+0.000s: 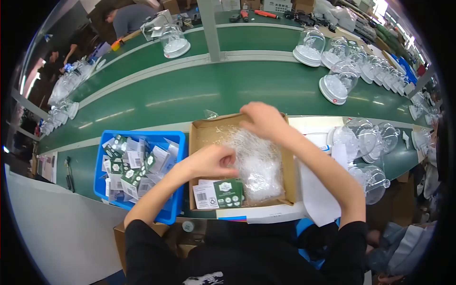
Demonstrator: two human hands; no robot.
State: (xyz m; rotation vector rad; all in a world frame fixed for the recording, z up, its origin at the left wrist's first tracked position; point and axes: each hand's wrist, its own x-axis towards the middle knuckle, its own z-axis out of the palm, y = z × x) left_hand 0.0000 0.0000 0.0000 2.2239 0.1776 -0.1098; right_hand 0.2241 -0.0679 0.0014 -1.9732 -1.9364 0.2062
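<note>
A shallow cardboard box (pixel 193 142) lies in front of me. In it are a heap of thin clear plastic strands (pixel 259 164) and a small stack of green and white printed cards (pixel 229 193). My left hand (pixel 213 161) hovers above the box's left half, just beyond the cards, with its fingers curled together; anything in them is hidden or too thin to make out. Near the box's far side, over the upper end of the heap, my right hand (pixel 264 122) is bent with fingers drawn in. Whatever it pinches cannot be made out.
To the left stands a blue bin (pixel 99 178) full of cards in clear sleeves. Beyond the box runs a green conveyor belt (pixel 190 90) carrying clear domes on white bases (pixel 338 81). More domes (pixel 363 137) crowd the right. A co-worker (pixel 130 20) sits at the far left.
</note>
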